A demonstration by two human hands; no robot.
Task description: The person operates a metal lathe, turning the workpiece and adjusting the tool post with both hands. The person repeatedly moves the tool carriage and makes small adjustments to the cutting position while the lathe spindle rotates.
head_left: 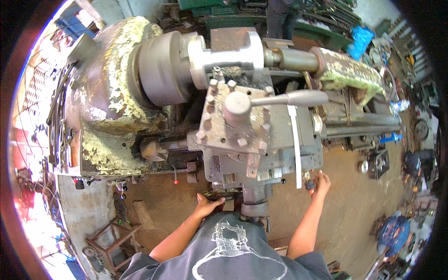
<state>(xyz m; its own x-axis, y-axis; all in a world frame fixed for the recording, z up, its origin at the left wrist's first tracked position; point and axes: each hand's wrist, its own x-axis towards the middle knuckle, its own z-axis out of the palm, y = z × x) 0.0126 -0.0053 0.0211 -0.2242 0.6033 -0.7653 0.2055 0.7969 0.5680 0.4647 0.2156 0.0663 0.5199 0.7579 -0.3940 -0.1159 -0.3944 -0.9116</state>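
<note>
A metal lathe stands before me, its chuck blurred as if spinning. A shiny flanged workpiece runs from the chuck to the tailstock. In front of it sits a square tool post with several bolts and a long clamp handle. Low at the carriage front, my left hand is closed at the rim of a dark handwheel, which is partly hidden. Over at the carriage's right, my right hand is closed loosely about a lever with a red and black knob; its fingertips are partly hidden.
A white strip hangs over the carriage's right side. Close to my body is a cross-slide crank. Smaller levers jut from the lathe's front. A metal frame stands lower left. Someone's legs show behind the lathe.
</note>
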